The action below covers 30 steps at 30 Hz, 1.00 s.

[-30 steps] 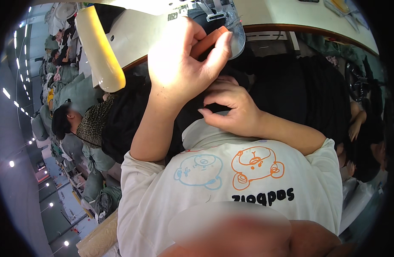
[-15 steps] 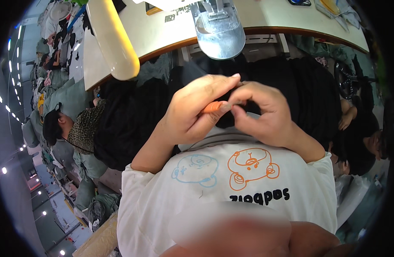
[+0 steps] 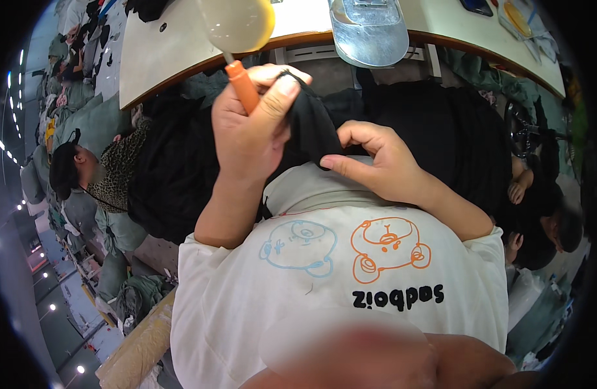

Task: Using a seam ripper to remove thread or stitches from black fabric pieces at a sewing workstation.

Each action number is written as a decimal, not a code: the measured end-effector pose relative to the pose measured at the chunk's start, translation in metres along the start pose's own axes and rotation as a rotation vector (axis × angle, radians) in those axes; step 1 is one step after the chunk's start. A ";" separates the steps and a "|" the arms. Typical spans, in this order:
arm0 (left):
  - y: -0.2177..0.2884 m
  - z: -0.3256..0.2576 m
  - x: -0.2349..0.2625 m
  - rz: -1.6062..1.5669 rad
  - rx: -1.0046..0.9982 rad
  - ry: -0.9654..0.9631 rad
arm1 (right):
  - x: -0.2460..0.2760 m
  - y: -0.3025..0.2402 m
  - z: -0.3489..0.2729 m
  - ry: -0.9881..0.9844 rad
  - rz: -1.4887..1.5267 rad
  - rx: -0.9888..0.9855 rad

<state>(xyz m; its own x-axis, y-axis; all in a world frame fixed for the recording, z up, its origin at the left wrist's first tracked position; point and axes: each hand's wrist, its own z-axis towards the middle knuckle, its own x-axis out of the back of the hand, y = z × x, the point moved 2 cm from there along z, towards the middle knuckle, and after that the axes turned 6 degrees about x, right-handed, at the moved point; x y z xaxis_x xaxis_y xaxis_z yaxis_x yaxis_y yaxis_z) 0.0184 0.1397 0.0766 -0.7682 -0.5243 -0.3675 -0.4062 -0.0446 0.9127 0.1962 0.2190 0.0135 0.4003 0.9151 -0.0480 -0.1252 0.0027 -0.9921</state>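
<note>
As it drapes and folds wherever it is lifted, the black garment (image 3: 311,129) is judged soft, light and limp, with no stiffness of its own; it should neither slip nor break, and is best taken by pinching a fold or an edge, since any loose part will sag. It is plain dark cloth, matt, without visible print, and seams or fastenings cannot be made out. It lies across the person's lap below the near edge of the bench (image 3: 149,71), with one part raised between the two hands. The left hand (image 3: 250,129) is closed: its fingers (image 3: 275,107) wrap over a bunched fold of the cloth, and the same grip holds a small orange-handled tool (image 3: 243,87), whose thin metal shaft points up toward the bench; the tip is hidden against a pale rounded object. The right hand (image 3: 382,168) sits just beside it, lower, thumb and forefinger pressed together on an edge of the fabric, the other fingers curled. Beneath both hands is a white shirt (image 3: 337,285) with blue and orange line drawings. Above, on the bench edge, stand a pale yellowish lamp head (image 3: 237,23) and a shiny metal plate (image 3: 370,29). At the left rim a seated person in a patterned top (image 3: 113,175) is well apart, among grey-green bundles.
</note>
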 end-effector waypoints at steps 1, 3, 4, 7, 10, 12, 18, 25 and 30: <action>0.003 0.003 0.005 0.012 -0.026 0.009 | 0.002 -0.003 -0.001 0.034 0.093 -0.023; 0.015 0.009 0.014 0.073 -0.037 0.021 | 0.016 -0.015 -0.005 0.131 0.251 -0.074; 0.017 0.011 0.017 0.139 -0.047 0.004 | 0.026 -0.020 -0.006 0.226 0.250 0.014; 0.023 0.024 0.019 0.279 -0.069 -0.056 | 0.052 -0.050 -0.009 0.406 0.002 0.144; 0.032 0.045 0.001 0.440 -0.101 -0.063 | 0.064 -0.071 -0.005 0.530 -0.152 0.216; 0.030 0.067 -0.011 0.495 -0.179 -0.085 | 0.069 -0.077 0.000 0.629 -0.192 0.187; 0.014 0.110 -0.041 0.302 -0.137 -0.084 | 0.078 -0.057 -0.002 0.697 -0.182 0.183; 0.006 0.143 -0.039 0.326 -0.121 -0.102 | 0.084 -0.051 0.012 0.616 -0.127 0.213; 0.001 0.155 -0.035 0.283 -0.164 -0.100 | 0.083 -0.047 0.016 0.599 -0.133 0.244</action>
<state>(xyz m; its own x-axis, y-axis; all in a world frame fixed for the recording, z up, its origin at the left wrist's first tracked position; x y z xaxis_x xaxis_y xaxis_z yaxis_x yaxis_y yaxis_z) -0.0316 0.2899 0.0632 -0.8868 -0.4503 -0.1040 -0.0913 -0.0500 0.9946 0.2208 0.3008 0.0582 0.8536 0.5182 -0.0529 -0.2138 0.2561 -0.9427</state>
